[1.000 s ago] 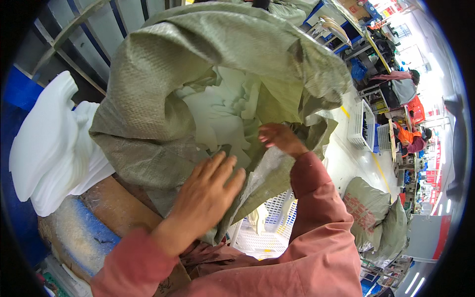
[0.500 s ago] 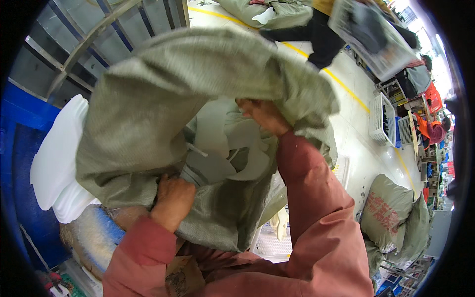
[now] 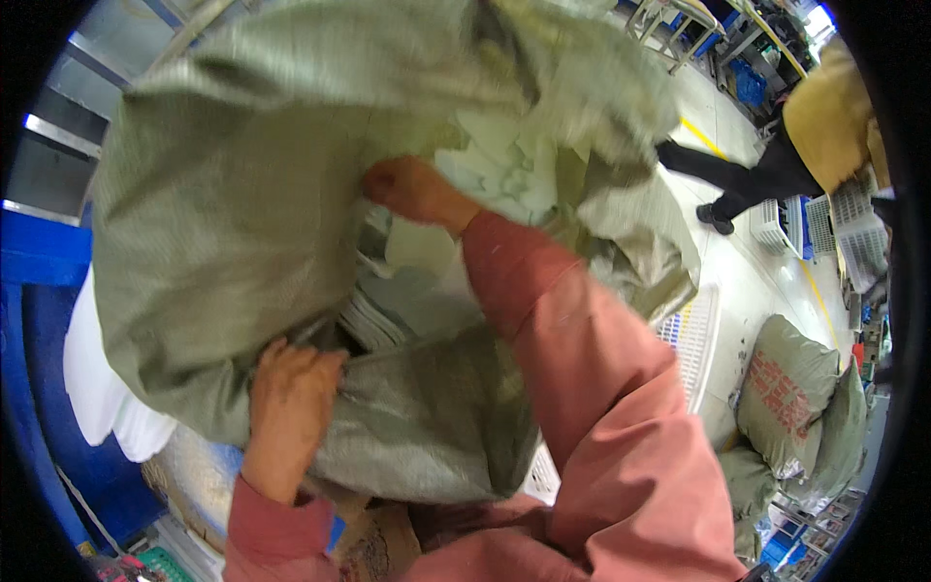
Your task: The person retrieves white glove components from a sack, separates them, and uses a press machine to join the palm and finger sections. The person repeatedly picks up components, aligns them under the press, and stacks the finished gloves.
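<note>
A large grey-green woven sack [image 3: 233, 242] gapes open in front of me. Pale, flat cut pieces [image 3: 422, 247] lie inside, some stacked edge to edge near the front. My left hand [image 3: 294, 398] is closed over the sack's near rim, its fingers hooked at the fold. Inside the mouth, close to the sack's inner left wall, is my right hand [image 3: 419, 191], its fingers curled. Whatever it may hold is hidden and a little blurred.
White sheets [image 3: 97, 378] stand at the left against a blue frame [image 3: 44, 242]. Filled sacks [image 3: 786, 388] lie on the floor at right, beyond a white plastic basket [image 3: 693, 339]. A person in dark trousers [image 3: 766, 179] walks by at the far right, near crates.
My right hand has moved left across the sack's mouth, from its right side to the inner left wall. My left hand has shifted left along the rim. The passing person is farther right.
</note>
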Action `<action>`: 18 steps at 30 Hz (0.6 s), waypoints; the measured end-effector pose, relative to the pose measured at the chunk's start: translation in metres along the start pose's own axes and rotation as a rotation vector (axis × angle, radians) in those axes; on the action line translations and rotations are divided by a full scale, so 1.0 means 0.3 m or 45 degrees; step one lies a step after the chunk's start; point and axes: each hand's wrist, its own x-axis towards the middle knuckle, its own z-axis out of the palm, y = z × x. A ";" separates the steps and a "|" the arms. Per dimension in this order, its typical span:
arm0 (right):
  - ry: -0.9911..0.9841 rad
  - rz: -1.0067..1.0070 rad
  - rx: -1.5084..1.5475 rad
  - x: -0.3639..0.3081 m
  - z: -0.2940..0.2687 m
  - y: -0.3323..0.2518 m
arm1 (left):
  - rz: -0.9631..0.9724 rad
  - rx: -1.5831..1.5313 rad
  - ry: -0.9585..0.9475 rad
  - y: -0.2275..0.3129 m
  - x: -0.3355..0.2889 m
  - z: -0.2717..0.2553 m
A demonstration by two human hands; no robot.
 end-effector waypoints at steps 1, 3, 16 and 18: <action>0.057 0.095 0.144 0.011 0.095 0.036 | -0.012 0.008 0.016 0.004 -0.005 0.004; 0.093 0.233 0.150 0.046 0.250 0.112 | -0.078 -0.094 0.040 0.012 -0.002 0.012; 0.123 0.234 0.392 0.198 -0.028 0.171 | -0.473 -0.245 0.192 -0.052 0.205 0.054; 0.198 0.286 0.781 0.153 -0.063 0.156 | -0.571 -0.303 0.244 -0.061 0.201 0.051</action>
